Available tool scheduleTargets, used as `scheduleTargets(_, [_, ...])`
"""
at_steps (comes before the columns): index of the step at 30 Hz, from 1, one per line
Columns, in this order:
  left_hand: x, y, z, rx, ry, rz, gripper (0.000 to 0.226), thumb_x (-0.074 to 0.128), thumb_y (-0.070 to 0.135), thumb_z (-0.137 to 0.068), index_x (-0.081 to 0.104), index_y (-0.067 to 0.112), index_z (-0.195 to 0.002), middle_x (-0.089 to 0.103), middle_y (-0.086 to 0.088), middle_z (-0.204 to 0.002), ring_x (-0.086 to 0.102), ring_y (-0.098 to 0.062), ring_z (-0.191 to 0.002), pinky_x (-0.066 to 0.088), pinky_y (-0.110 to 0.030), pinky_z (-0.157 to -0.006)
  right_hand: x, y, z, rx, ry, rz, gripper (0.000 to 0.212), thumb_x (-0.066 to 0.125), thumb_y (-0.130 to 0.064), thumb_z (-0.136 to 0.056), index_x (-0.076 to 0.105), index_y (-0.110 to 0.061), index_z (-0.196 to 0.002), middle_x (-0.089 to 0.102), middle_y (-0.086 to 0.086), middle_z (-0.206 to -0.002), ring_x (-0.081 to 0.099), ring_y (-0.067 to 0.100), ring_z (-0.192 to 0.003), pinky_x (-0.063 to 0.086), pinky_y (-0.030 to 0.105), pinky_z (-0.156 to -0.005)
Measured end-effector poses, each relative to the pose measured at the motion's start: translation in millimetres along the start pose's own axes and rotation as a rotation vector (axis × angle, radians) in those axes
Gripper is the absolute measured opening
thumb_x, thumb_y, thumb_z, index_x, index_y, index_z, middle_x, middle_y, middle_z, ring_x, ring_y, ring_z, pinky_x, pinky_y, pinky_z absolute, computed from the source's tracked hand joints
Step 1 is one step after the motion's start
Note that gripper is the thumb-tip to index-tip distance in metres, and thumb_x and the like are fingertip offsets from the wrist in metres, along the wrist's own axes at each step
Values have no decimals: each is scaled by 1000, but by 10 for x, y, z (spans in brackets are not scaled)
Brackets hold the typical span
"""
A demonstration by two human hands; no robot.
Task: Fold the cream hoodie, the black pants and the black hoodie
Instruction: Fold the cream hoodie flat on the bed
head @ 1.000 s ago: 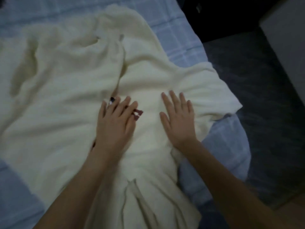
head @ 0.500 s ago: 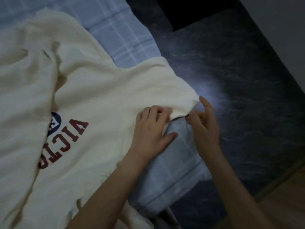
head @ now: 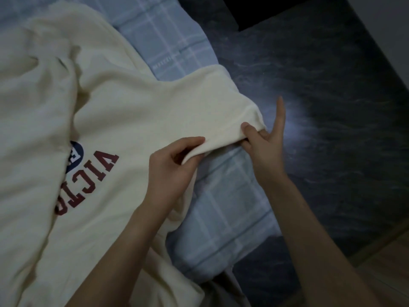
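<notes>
The cream hoodie (head: 124,111) lies spread over the bed, its dark red lettering and a blue badge facing up at the left centre. My left hand (head: 170,167) pinches the hoodie's right edge, lifting the cloth a little off the bedding. Just to the right, my right hand (head: 263,142) grips the same edge near its corner between thumb and fingers, with the index finger pointing up. The black pants and the black hoodie are not in view.
Pale blue checked bedding (head: 223,209) covers the bed and ends in a rounded edge at the right. Beyond it is a dark marbled floor (head: 332,107) with a bright glare spot. A light wooden strip (head: 389,258) shows at bottom right.
Both hands left the middle of the hoodie, where they lay flat, and moved right to its edge. They now pinch that edge and have raised it off the bedding. The view swung right.
</notes>
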State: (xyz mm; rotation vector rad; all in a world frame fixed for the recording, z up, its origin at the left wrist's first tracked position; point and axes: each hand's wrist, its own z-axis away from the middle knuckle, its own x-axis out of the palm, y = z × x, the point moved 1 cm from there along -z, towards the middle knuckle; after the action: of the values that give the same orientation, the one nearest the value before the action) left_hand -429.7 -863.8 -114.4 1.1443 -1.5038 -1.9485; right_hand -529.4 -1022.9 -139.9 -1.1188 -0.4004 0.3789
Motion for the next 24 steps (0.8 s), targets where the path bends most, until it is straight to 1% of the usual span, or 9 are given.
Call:
scheduleTargets(4, [-117, 28, -31, -113, 13, 135, 26, 75, -1, -81, 76, 22, -93, 75, 15, -93, 70, -1, -89, 50, -13, -80, 89, 79, 150, -19, -7, -108, 91, 59, 4, -94, 13, -46, -155, 64, 8, -135, 63, 18, -118, 54, 32, -88])
scheduleTargets(8, [-271, 48, 50, -113, 61, 181, 21, 75, 0, -81, 77, 17, -95, 77, 9, -92, 71, -5, -90, 52, -17, -81, 229, -143, 254, -110, -37, -106, 90, 58, 5, -94, 14, -45, -154, 69, -1, -126, 66, 12, -112, 55, 25, -83])
scheduleTargets(12, [-542, -1, 156, -95, 193, 278, 20, 71, 9, -84, 76, 22, -98, 75, 11, -94, 70, -5, -93, 51, -15, -80, 556, -435, 473, -223, -162, -62, 90, 60, 3, -94, 14, -44, -156, 64, 4, -133, 62, 19, -123, 56, 39, -94])
scheduleTargets(14, [-724, -93, 227, -118, 220, 303, 22, 69, 8, -85, 74, 24, -100, 75, 11, -97, 69, -5, -96, 50, -16, -82, 774, -433, 604, -264, -253, 2, 90, 60, 3, -94, 13, -42, -156, 63, 13, -129, 63, 27, -118, 54, 43, -97])
scheduleTargets(16, [-899, -222, 306, -210, 132, 345, 35, 75, 4, -81, 71, 26, -108, 73, 11, -108, 66, -5, -106, 50, -22, -87, 978, -326, 683, -260, -326, 102, 92, 59, 7, -93, 12, -38, -157, 59, 20, -132, 62, 27, -119, 53, 39, -99])
scheduleTargets(17, [-986, -276, 343, -267, 78, 379, 45, 81, 7, -74, 69, 31, -111, 71, 11, -115, 64, -6, -112, 50, -25, -91, 1065, -248, 703, -232, -353, 140, 92, 58, 11, -92, 13, -37, -157, 54, 12, -141, 61, 23, -121, 54, 39, -98])
scheduleTargets(20, [-1237, -305, 295, -290, 49, 382, 53, 80, 33, -62, 66, 37, -113, 66, 10, -124, 62, -10, -115, 49, -27, -95, 1207, -49, 745, -135, -373, 194, 93, 55, 15, -91, 21, -44, -155, 56, -13, -137, 56, 38, -114, 53, 60, -92])
scheduleTargets(22, [-1310, -224, 117, -238, 22, 275, 47, 74, 40, -68, 66, 35, -114, 67, 10, -121, 64, -9, -110, 50, -22, -88, 1217, 6, 761, -114, -362, 188, 94, 55, 12, -92, 22, -52, -152, 61, -7, -133, 61, 42, -109, 52, 62, -92])
scheduleTargets(24, [-1266, -129, -89, -196, -85, 156, 42, 75, 34, -76, 66, 32, -117, 68, 9, -118, 66, -9, -105, 53, -22, -87, 1229, 5, 781, -109, -357, 172, 95, 55, 11, -92, 22, -58, -149, 59, 6, -136, 66, 28, -112, 54, 57, -93])
